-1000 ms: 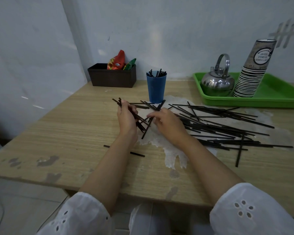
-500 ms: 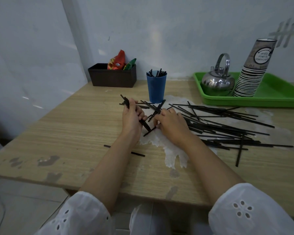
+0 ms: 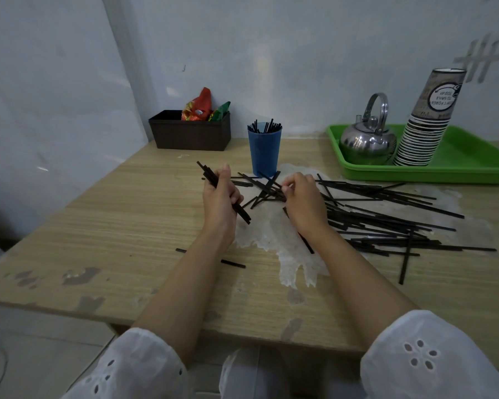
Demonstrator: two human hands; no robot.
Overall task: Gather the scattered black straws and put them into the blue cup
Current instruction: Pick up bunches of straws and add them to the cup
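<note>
Clasps a slanted bundle of straws (image 3: pixel 207 173) in the left hand (image 3: pixel 219 197), raised off the table (image 3: pixel 127 214) to collect more before one trip. Pinches with the right hand (image 3: pixel 303 203) at one straw (image 3: pixel 272 180) on the left end of the scattered pile (image 3: pixel 386 223), just in front of the blue cup (image 3: pixel 264 151), already part filled.

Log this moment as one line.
left hand: grips bundle of thin black plastic straws | right hand: pinches scattered black straws | tall blue plastic cup: upright, straws inside | step: gathering
</note>
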